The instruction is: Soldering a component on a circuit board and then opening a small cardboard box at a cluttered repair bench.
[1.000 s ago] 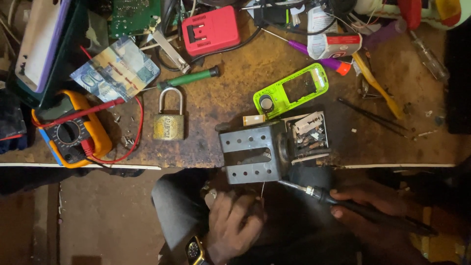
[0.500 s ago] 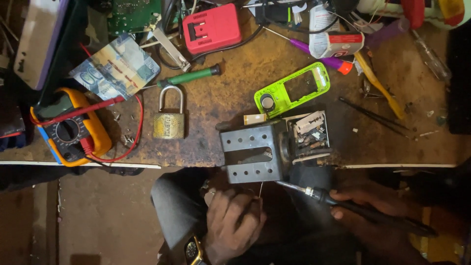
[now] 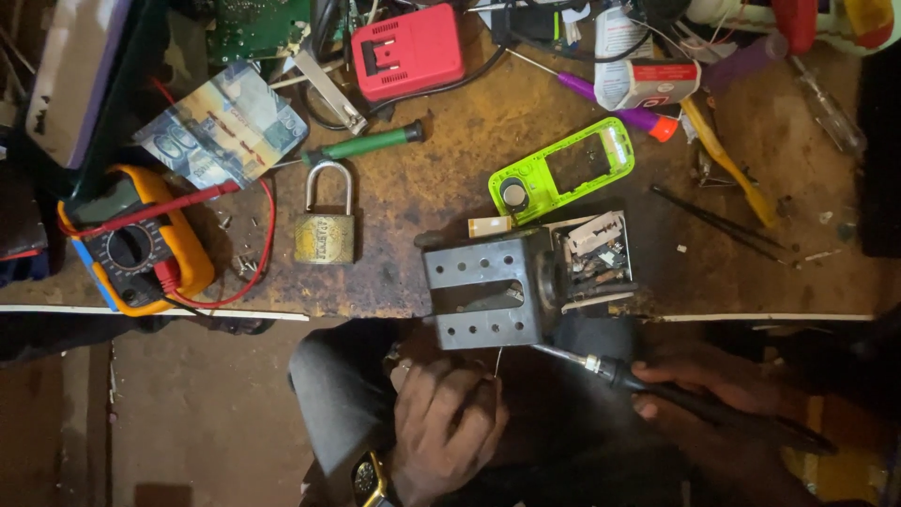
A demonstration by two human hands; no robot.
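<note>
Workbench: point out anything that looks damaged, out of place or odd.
The lime green phone housing lies empty, with no screen or keypad, and bare circuit parts sit beside the perforated metal block. A banknote lies among the tools by the yellow multimeter. The bench surface looks stained and rusty.

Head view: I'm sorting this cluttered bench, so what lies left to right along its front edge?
Orange meter → brass padlock → grey metal bracket → small circuit board → black tweezers.
</note>
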